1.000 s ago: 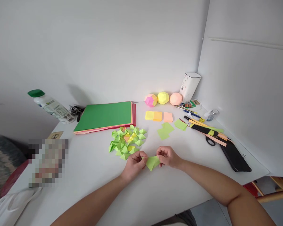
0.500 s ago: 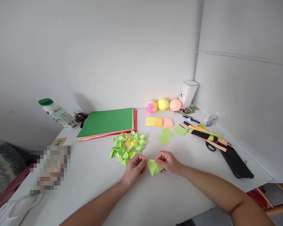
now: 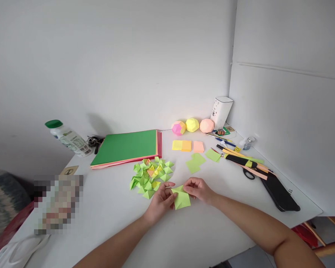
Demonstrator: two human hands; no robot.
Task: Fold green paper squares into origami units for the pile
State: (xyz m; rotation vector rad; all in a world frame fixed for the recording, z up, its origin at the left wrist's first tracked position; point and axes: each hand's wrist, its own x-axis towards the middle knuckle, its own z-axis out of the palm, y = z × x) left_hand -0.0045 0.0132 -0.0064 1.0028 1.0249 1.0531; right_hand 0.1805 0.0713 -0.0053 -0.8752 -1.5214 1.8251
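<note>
Both my hands meet over a light green folded paper piece (image 3: 182, 200) near the front middle of the white table (image 3: 108, 208). My left hand (image 3: 161, 201) pinches its left side with fingers closed. My right hand (image 3: 198, 190) grips its upper right edge. The piece now looks like an opened square with creases. Just behind my left hand lies a heap of several small folded units (image 3: 151, 172), mostly green with a few yellow and orange.
A stack of coloured sheets (image 3: 128, 146), green on top, lies behind the heap. Sticky-note pads (image 3: 187, 145), loose green squares (image 3: 195, 162), three paper balls (image 3: 192, 125), a white box (image 3: 222, 111), pens, scissors (image 3: 247, 168) and a black case (image 3: 280, 192) fill the right. A bottle (image 3: 68, 138) lies at left.
The green piece has changed from a downward-pointing triangle to a wider square shape between my fingers. My hands stayed in place; the camera shifted slightly.
</note>
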